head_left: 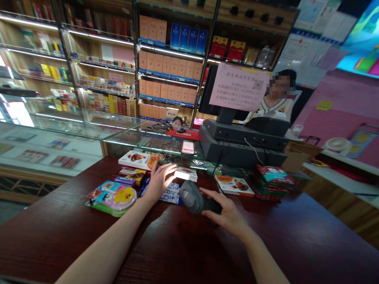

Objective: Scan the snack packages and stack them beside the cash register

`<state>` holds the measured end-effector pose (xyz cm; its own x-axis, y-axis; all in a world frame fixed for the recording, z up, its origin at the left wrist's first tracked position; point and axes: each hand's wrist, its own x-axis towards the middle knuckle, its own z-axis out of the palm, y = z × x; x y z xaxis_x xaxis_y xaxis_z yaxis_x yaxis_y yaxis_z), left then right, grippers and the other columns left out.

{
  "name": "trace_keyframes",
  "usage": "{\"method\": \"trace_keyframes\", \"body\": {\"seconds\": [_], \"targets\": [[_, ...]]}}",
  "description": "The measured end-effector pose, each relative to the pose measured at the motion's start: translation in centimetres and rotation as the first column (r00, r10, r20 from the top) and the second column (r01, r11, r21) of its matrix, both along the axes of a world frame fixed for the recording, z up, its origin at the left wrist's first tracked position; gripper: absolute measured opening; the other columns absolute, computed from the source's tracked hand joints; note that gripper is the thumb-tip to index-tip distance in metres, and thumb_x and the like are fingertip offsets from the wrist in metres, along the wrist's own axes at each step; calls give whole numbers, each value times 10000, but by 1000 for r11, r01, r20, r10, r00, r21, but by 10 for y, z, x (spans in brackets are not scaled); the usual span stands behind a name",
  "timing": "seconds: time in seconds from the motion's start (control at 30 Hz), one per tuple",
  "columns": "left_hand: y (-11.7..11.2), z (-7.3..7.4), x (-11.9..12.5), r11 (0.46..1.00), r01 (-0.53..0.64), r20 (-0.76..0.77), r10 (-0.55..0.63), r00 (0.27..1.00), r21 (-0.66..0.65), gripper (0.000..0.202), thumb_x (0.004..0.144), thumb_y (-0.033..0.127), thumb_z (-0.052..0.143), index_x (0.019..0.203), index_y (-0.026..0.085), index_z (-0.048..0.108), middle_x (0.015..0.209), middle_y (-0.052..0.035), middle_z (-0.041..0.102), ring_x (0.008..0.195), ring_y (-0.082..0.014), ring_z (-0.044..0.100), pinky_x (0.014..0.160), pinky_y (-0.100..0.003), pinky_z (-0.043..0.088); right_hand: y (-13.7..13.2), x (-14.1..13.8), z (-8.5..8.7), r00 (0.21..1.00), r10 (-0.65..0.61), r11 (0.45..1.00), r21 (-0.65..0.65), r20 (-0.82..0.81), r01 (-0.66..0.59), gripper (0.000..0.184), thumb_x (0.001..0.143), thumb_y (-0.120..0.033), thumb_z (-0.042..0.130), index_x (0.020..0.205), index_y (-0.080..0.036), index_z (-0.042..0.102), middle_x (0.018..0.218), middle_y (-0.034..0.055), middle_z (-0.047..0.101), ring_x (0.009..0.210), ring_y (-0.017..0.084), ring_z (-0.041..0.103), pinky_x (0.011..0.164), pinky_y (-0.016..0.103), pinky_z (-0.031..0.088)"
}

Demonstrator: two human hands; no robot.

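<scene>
White box [186,174] at the fingertips of the open, flat left hand [160,182], handheld barcode scanner [193,197] gripped in right hand [227,215]

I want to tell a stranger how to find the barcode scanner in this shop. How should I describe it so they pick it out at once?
Find the dark red wooden counter in front of the glass display case. Flat packets lie spread across it. The grey handheld barcode scanner sits in the person's right hand, and its rounded head and dark handle set it apart from the flat packets.
</scene>
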<state>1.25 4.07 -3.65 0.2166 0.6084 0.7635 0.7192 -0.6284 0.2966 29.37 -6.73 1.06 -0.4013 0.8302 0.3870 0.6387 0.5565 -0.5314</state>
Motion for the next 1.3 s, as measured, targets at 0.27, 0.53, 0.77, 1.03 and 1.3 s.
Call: {"method": "trace_keyframes", "body": {"seconds": [0.27,0.53,0.77,1.03,1.3], "targets": [[-3,3,-2,999,8,10,-8,1000,-31,367,945,291,575,1310,251,564,1295,-66,696,1271,-221,596,1239,-546,166,0,3,-2,1000,-1,1000,-18,-2,1,599,827,-233,730,1394,-326,563,1299,43,682,1147,251,642,981,404,497],[-6,7,-3,996,20,22,-18,1000,-84,385,952,289,559,1334,259,524,1300,-51,687,1285,-211,579,1240,-539,155,2,5,-3,1000,5,996,-85,-16,-6,614,825,-234,733,1406,-314,551,1334,52,655,1184,252,610,1026,412,448],[-5,5,-4,996,35,16,-34,999,-77,382,961,293,550,1340,257,514,1296,-48,692,1284,-209,578,1243,-547,130,-3,-13,-5,993,91,990,-115,70,-83,655,828,-275,754,1433,-334,512,1342,45,661,1190,251,609,1022,403,414],[-4,5,-6,997,15,-35,-18,999,-73,317,971,304,522,1276,280,609,1284,-39,692,1297,-222,569,1235,-558,161,-9,-50,-13,957,171,984,-84,235,-155,541,902,-323,693,1415,-320,521,1408,44,622,1238,252,582,1069,430,346],[-5,8,-8,996,19,-63,-25,998,-87,358,987,279,478,1314,318,621,1267,-40,702,1260,-231,579,1223,-580,164,-7,-59,-24,947,178,984,-19,267,-180,572,908,-395,695,1434,-294,495,1423,52,606,1203,241,577,1003,384,374]]}}
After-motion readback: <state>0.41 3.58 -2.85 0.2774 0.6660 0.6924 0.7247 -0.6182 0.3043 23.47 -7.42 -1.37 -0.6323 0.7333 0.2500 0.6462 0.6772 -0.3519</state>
